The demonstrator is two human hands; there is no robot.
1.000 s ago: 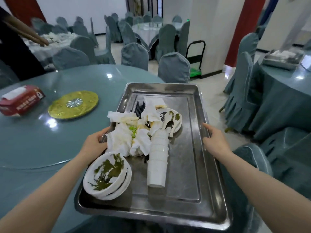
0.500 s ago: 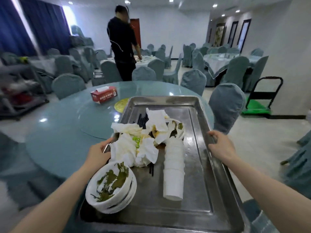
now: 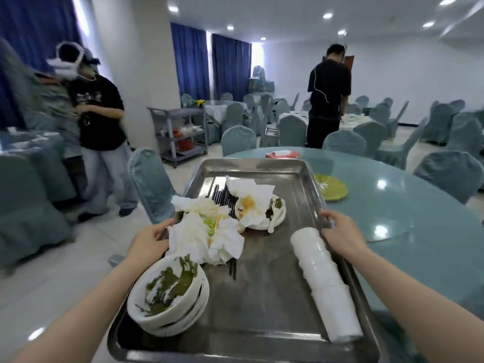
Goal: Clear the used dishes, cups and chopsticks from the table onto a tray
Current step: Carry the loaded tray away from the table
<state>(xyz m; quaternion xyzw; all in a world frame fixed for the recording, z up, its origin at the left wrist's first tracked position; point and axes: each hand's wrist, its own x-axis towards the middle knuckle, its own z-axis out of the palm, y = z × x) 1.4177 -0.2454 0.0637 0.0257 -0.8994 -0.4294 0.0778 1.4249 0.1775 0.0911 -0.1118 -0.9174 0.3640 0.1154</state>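
I hold a steel tray (image 3: 267, 289) in the air by its two long rims. My left hand (image 3: 148, 244) grips the left rim and my right hand (image 3: 340, 231) grips the right rim. On the tray lie stacked white bowls (image 3: 167, 297) smeared with green scraps at the near left, crumpled napkins (image 3: 207, 231) in the middle, black chopsticks (image 3: 221, 195) partly under the napkins, a white dish with spoons (image 3: 262, 210) farther back, and a stack of white cups (image 3: 324, 281) lying on its side against the right rim.
The round glass-topped table (image 3: 392, 205) lies to the right, bearing a gold disc (image 3: 331, 188) and a red tissue box (image 3: 281, 154). A covered chair (image 3: 152, 184) stands just left of the tray. A person in black (image 3: 102, 127) stands left; another (image 3: 327, 95) ahead. A grey cart (image 3: 180, 134) is behind.
The tray and my view have swung to the left, off the table. The cup stack has slid from the tray's middle to its right rim. Both hands keep their grip.
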